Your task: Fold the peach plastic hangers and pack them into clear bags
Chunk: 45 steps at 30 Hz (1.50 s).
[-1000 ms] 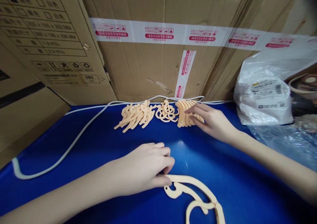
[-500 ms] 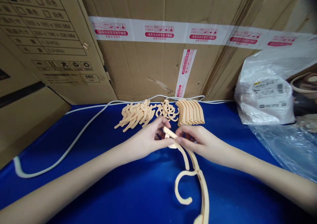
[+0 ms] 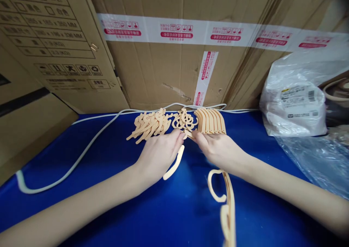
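Observation:
My left hand [image 3: 159,152] is closed on a curved peach plastic strip [image 3: 174,163] that hangs down from its fingers. My right hand [image 3: 218,150] is closed on the rest of the peach plastic frame [image 3: 227,203], which trails toward the near edge with a hook-shaped loop. The fingertips of both hands meet just in front of three piles of peach parts: long strips [image 3: 148,125] on the left, curly hooks [image 3: 185,120] in the middle, stacked curved pieces [image 3: 211,120] on the right. All lie on a blue table cover [image 3: 109,174].
Taped cardboard boxes [image 3: 174,47] wall off the back and left. A white cable [image 3: 81,154] runs across the blue cover along the boxes. A white plastic bag with labels [image 3: 294,105] and clear plastic film [image 3: 313,159] sit at the right.
Both hands moved farther from me, up to the piles. The curved strip has come apart from the frame and now hangs from my left hand; the frame stays in my right.

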Available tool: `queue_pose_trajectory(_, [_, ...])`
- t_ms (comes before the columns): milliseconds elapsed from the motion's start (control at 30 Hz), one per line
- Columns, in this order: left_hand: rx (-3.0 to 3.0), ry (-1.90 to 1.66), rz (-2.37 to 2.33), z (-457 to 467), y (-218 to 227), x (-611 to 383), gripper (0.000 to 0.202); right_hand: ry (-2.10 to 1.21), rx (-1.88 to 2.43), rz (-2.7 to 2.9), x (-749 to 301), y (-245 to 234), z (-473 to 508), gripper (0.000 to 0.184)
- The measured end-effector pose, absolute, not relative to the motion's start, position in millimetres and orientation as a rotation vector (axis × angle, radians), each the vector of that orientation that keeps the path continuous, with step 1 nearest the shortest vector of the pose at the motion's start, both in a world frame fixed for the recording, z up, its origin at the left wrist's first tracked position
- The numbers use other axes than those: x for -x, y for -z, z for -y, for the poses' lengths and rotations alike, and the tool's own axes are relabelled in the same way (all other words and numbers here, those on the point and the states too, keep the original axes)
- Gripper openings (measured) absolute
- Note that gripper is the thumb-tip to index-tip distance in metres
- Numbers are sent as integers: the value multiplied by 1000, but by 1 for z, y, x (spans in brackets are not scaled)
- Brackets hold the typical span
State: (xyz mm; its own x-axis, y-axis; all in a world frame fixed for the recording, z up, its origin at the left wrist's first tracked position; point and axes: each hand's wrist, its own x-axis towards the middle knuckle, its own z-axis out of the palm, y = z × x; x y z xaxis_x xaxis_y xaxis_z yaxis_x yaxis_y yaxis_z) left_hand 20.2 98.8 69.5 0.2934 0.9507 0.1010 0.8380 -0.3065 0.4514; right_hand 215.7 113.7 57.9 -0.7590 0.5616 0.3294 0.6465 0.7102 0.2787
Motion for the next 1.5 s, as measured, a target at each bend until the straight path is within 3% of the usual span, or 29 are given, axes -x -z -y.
queue_pose_trajectory(100, [-2355, -336, -1804, -93, -74, -24, 31, -38, 1128, 2724, -212, -61, -118, 25])
queue_pose_trajectory(233, [-2388, -553, -1829, -98, -85, -11, 33, -1125, 1025, 2252, -219, -69, -132, 22])
queue_pose_trajectory(333, [-2217, -739, -1746, -125, -94, 14, 37, -1512, 964, 1905, -223, -74, -138, 28])
queue_pose_trajectory(433, [-1967, -626, -1685, -164, -99, 39, 31, -1672, 933, 1756, -221, -78, -138, 33])
queue_pose_trajectory(667, [-1911, -576, -1801, -218, -82, 64, 25, -1725, 997, 1604, -215, -79, -134, 33])
queue_pose_trajectory(867, [-1970, -806, -2054, -204, -84, 47, 25, -1689, 1085, 1350, -216, -83, -135, 26])
queue_pose_trajectory(967, [-1993, -874, -1678, -183, -96, 21, 37, -1519, 1036, 1143, -218, -86, -135, 14])
queue_pose_trajectory(1067, [-1703, -589, -1237, -159, -107, -2, 60, -1245, 909, 975, -224, -92, -138, 8])
queue_pose_trajectory(1100, [-1623, -499, -1095, -153, -109, -7, 62, -1169, 871, 955, -227, -94, -140, 8])
queue_pose_trajectory(1267, [-1374, -544, -753, -139, -113, -13, 24, -1039, 839, 1128, -250, -111, -155, 19])
queue_pose_trajectory(1500, [-1287, -706, -733, -141, -123, -5, 57, -823, 924, 1844, -286, -121, -170, 24])
